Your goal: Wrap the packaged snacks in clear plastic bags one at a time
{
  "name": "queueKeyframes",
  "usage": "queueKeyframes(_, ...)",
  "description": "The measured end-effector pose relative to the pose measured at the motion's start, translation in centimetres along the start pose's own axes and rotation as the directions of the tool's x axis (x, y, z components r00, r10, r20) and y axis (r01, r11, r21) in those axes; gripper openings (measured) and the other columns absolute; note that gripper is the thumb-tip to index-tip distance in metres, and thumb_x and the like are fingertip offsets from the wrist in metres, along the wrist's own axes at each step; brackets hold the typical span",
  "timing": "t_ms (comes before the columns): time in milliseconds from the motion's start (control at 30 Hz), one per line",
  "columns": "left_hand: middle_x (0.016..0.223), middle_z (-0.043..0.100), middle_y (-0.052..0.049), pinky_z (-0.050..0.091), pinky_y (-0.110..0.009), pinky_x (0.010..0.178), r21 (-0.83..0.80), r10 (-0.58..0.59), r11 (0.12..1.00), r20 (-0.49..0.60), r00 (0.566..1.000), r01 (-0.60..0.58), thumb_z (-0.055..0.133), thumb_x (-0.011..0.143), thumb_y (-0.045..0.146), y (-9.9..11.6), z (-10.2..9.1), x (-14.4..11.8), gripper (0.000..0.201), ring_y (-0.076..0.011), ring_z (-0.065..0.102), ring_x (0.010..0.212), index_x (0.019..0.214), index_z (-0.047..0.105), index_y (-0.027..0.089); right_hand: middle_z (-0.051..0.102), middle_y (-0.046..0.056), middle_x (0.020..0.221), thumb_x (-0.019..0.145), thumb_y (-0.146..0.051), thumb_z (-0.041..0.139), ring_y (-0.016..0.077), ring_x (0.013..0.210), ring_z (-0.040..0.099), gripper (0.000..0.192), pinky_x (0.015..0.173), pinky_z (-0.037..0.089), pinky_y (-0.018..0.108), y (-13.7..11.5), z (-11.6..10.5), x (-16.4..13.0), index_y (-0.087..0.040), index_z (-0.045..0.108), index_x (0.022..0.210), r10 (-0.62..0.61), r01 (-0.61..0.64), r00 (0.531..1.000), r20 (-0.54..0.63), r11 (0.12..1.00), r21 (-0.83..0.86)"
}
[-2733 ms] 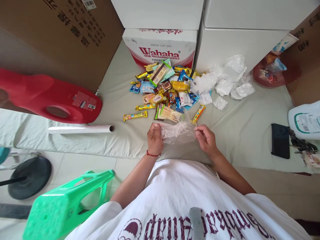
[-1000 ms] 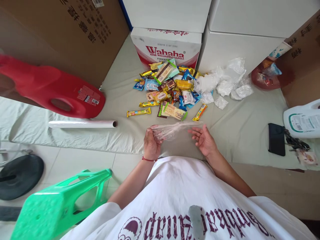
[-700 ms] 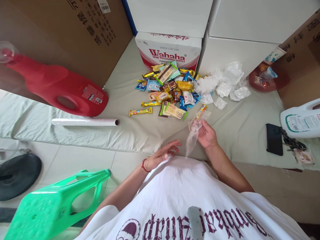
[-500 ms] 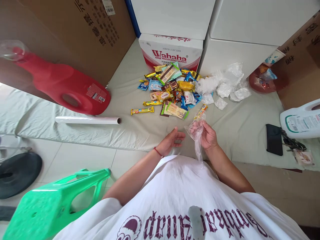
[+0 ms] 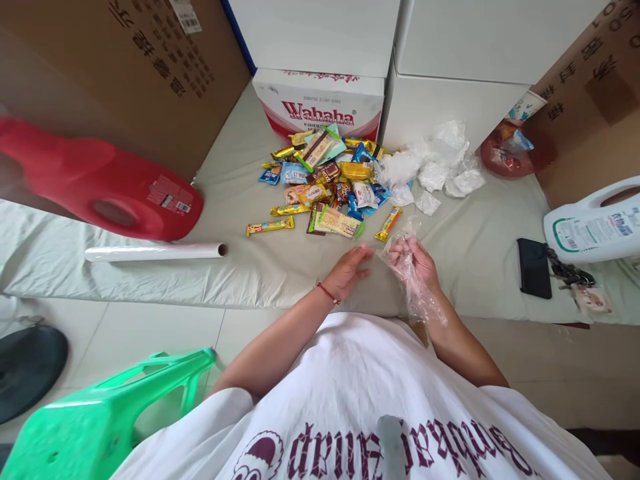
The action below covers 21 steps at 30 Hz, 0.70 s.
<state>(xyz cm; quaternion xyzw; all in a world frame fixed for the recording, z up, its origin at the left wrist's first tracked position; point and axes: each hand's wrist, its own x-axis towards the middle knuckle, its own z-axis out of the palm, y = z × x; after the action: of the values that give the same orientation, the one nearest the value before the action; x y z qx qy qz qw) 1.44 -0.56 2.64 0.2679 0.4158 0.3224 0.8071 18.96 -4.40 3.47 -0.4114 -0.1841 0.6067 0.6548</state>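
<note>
My right hand (image 5: pixel 417 261) is closed on a crumpled clear plastic bag (image 5: pixel 413 283), which trails down over the wrist toward my shirt. To its left, my left hand (image 5: pixel 350 270) hovers with fingers apart and nothing in it. Just beyond the bag lies a yellow-and-orange snack stick (image 5: pixel 389 223) on the pale cloth. A heap of wrapped snacks (image 5: pixel 327 180) spreads behind it, with a cream-coloured bar packet (image 5: pixel 343 222) at the near side. Crumpled clear plastic pieces (image 5: pixel 435 167) sit beside the heap on the right.
A Wahaha carton (image 5: pixel 320 107) stands behind the heap. At left are a red jug (image 5: pixel 107 180) and a white roll (image 5: pixel 155 252). On the right lie a dark phone (image 5: pixel 534 268), keys (image 5: pixel 570 270) and a white detergent bottle (image 5: pixel 595 223). A green stool (image 5: pixel 95 413) stands on the floor.
The plastic bag in my right hand has swung rightward over the wrist. The snack stick beyond it now shows whole on the cloth. My left hand has turned slightly, and the view has shifted.
</note>
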Motion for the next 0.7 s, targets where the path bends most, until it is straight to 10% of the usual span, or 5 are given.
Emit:
queueKeyframes(167, 0.101, 0.073, -0.003, 0.051, -0.031, 0.082, -0.078, 0.122, 0.990, 0.053, 0.991, -0.118, 0.094, 0.062, 0.040, -0.6, 1.8, -0.1, 0.042, -0.0204, 0.067, 0.098, 0.077, 0.060, 0.020, 0.060, -0.005, 0.081, 0.072, -0.042, 0.089, 0.0124, 0.076, 0.065, 0.039, 0.070, 0.059, 0.026, 1.2, 0.9, 0.2, -0.026, 0.058, 0.089, -0.007, 0.007, 0.994, -0.112, 1.000, 0.005)
queueKeyframes(367, 0.078, 0.064, 0.005, 0.051, -0.026, 0.062, -0.082, 0.233, 0.967, -0.087, 0.969, -0.240, 0.086, 0.073, 0.051, -0.3, 0.6, 0.6, 0.048, -0.0142, 0.067, 0.072, 0.087, 0.050, 0.024, 0.052, -0.007, 0.071, 0.077, -0.063, 0.078, 0.0085, 0.052, 0.047, 0.046, 0.044, 0.041, 0.021, 1.8, 0.0, 1.1, -0.026, 0.054, 0.090, -0.239, 0.147, 0.956, -0.167, 0.889, -0.434)
queueKeyframes(567, 0.063, 0.046, 0.009, 0.034, -0.021, 0.042, 0.294, 0.508, 0.852, -0.260, 0.821, -0.433, 0.071, 0.087, 0.060, -0.9, -1.2, 2.1, 0.046, -0.0073, 0.051, 0.047, 0.083, 0.044, 0.023, 0.056, -0.006, 0.073, 0.078, -0.063, 0.076, 0.0046, 0.042, 0.039, 0.045, 0.035, 0.026, 0.021, 1.4, 0.1, 1.4, -0.024, 0.057, 0.088, -0.159, 0.106, 0.986, -0.048, 0.828, -0.551)
queueKeyframes(700, 0.069, 0.051, 0.008, 0.029, -0.020, 0.039, 0.216, 0.512, 0.858, -0.277, 0.813, -0.466, 0.069, 0.088, 0.062, -0.1, -2.1, 2.3, 0.045, -0.0086, 0.057, 0.050, 0.089, 0.042, 0.025, 0.067, -0.002, 0.090, 0.076, -0.060, 0.078, 0.0041, 0.046, 0.040, 0.046, 0.037, 0.027, 0.020, 0.8, 0.2, 1.0, -0.025, 0.065, 0.102, -0.078, 0.041, 0.995, -0.063, 0.892, -0.451)
